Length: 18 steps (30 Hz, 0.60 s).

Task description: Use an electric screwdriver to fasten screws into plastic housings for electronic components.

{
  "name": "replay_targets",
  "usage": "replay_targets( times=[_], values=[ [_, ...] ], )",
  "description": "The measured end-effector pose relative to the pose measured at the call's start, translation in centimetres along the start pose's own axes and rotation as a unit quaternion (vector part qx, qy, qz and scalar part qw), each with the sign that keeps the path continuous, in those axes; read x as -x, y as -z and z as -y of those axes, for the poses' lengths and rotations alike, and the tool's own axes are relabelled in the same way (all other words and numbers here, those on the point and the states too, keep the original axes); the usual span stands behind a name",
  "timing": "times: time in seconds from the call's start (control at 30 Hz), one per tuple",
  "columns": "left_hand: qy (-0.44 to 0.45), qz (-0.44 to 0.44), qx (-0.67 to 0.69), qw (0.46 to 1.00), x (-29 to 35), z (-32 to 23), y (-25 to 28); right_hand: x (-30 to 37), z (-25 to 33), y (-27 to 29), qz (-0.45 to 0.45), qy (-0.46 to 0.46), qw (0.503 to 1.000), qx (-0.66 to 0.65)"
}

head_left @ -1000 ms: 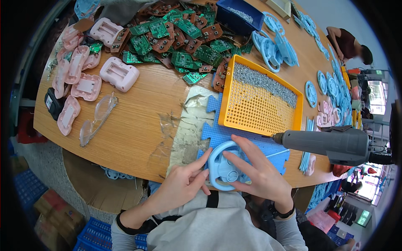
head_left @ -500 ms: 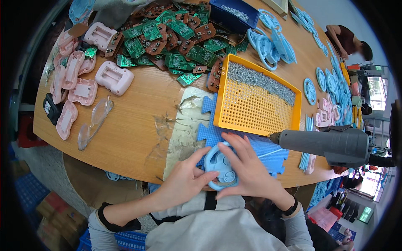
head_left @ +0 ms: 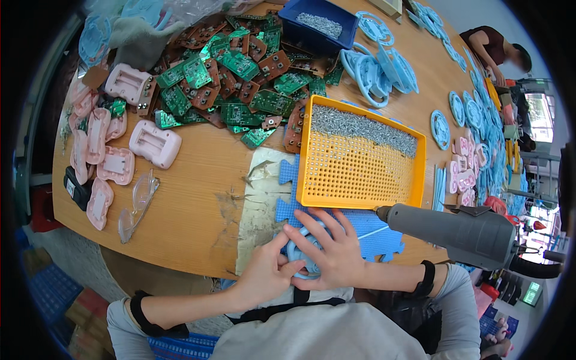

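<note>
A light-blue plastic toy steering wheel (head_left: 293, 249) is held in front of me at the table's near edge, partly over a blue foam mat (head_left: 387, 240). My left hand (head_left: 263, 271) is closed on its left side, with the thumb near its lower edge. Across its top and right lies my right hand (head_left: 335, 255), fingers stretched over the face and thumb at the bottom rim. Most of the wheel is hidden beneath the hands. Beyond them is a yellow perforated tray (head_left: 303, 162) with many small screws (head_left: 366, 129). A grey electric screwdriver (head_left: 450, 234) points its tip toward the tray's near right corner.
Green and brown circuit boards (head_left: 240, 66) are heaped at the back, beside a dark-blue screw bin (head_left: 294, 33). Pink plastic shells (head_left: 155, 144) and clear safety glasses (head_left: 139, 205) lie left. More blue wheels (head_left: 441, 129) spread along the right, where another person (head_left: 489, 48) works.
My right hand has moved farther over the steering wheel and now covers more of it. The left hand keeps its hold. The whole view has shifted slightly.
</note>
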State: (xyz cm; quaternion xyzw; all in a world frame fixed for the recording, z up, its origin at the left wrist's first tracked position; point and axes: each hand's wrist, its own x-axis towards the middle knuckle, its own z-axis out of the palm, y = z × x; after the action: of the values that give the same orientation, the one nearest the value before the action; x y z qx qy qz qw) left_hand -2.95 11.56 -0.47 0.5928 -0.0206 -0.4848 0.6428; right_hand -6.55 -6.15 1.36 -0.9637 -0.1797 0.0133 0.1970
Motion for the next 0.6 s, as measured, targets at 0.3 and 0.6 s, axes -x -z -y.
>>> replay_targets(
  times=[0.3, 0.6],
  values=[
    [0.054, 0.094, 0.091, 0.99, -0.6, -1.5, 1.1, 0.1, -1.3, 0.7, -0.02, -0.02, 0.988, -0.149],
    [-0.142, 0.021, -0.316, 0.938, 5.4, -3.7, 1.5, 3.3, -0.5, 5.4, 0.042, -0.094, 0.962, -0.255]
  ],
)
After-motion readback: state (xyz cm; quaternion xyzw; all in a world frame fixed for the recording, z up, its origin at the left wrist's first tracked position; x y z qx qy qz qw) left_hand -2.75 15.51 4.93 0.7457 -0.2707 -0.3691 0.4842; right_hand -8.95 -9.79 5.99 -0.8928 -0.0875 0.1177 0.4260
